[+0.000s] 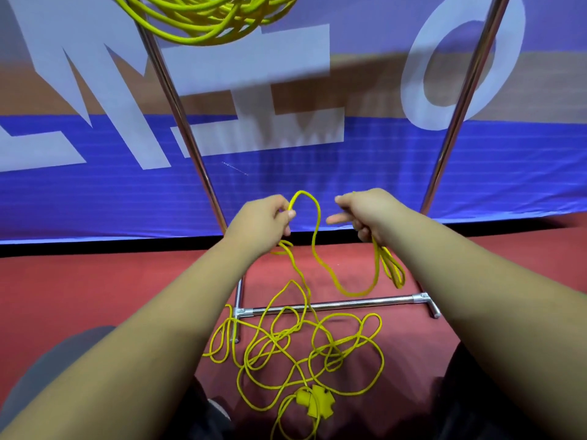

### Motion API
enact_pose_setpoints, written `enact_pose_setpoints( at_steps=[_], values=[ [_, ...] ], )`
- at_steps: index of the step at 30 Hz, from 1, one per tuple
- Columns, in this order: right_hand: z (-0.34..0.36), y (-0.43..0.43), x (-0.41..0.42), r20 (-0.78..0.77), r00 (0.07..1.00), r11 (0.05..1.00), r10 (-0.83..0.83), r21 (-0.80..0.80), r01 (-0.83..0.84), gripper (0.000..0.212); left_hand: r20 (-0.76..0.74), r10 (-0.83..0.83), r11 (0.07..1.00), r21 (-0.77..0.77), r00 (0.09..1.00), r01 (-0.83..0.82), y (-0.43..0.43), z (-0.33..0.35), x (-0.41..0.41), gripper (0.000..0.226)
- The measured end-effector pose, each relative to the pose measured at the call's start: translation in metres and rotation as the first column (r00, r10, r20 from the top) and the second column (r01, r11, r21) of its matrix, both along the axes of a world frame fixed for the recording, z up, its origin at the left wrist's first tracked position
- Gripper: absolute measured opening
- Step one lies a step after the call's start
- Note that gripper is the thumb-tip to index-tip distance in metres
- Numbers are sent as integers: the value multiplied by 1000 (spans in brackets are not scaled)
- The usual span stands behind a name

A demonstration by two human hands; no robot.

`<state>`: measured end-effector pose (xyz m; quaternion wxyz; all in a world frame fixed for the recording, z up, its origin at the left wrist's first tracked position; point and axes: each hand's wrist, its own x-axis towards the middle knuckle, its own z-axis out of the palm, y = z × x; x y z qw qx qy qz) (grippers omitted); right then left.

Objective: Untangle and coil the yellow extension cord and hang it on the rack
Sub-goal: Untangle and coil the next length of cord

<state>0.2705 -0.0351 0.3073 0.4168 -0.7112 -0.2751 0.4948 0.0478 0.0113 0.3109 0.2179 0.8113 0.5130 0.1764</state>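
- We see the left hand with its grip curled, thumb and fingers pinching the cord at the start of a raised loop.
- The right hand has its grip closed round a few short loops of cord that hang below the fist; its forefinger sticks out towards the left hand.
- Between the hands the cord arches up, then sags in a low bight.
- Most of the cord lies tangled on the floor, some strands crossing the base bar of the rack near its left end.
- The socket block lies at the near edge of the tangle.
- A second yellow coil hangs at the top, between the rack's uprights.
- A blue banner with white letters stands just behind the rack.
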Motion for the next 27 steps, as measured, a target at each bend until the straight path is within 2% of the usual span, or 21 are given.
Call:
enact_pose_setpoints(
  at_steps=[3, 6, 7, 9, 12, 13, 16, 17, 20, 22, 27],
  values=[
    [-7, 3, -5, 31, 999, 999, 33, -32, -32, 9, 29, 4, 979, 204, 1000, -9, -1, 12, 1, 12],
    [-5, 5, -8, 15, 999, 999, 36, -1, -36, 14, 226, -5, 987, 159, 974, -32, 2, 31, 5, 13],
    [-4, 5, -9, -3, 1000, 1000, 25, 18, -25, 17, 252, 7, 988, 149, 968, -46, 3, 37, 5, 16],
    [-1, 3, -9, -40, 999, 998, 4, 57, -2, 21, 172, 42, 977, 197, 984, -76, 9, 46, 0, 20],
    [2, 1, -9, -46, 999, 994, -19, 104, 24, 23, -92, 138, 919, 383, 986, -93, 17, 52, -15, 24],
    [3, 1, -9, -49, 999, 992, -23, 120, 28, 23, -99, 146, 921, 378, 984, -98, 18, 55, -18, 25],
    [6, -1, -8, -83, 996, 985, -22, 168, 35, 27, 40, 88, 983, 157, 995, -93, 18, 64, -22, 27],
    [7, -2, -8, -98, 995, 983, -21, 181, 38, 28, 30, 66, 991, 114, 997, -69, 17, 66, -23, 27],
    [11, -5, -11, -179, 984, 981, 8, 192, 27, 26, -123, -2, 998, 62, 992, 9, 6, 65, -21, 25],
    [14, -7, -15, -238, 970, 987, 41, 162, -2, 25, -130, -50, 999, -1, 990, 50, -2, 61, -12, 25],
    [14, -10, -21, -288, 953, 990, 95, 127, -60, 27, 88, -17, 988, -149, 996, 30, -20, 48, 10, 30]
  ],
)
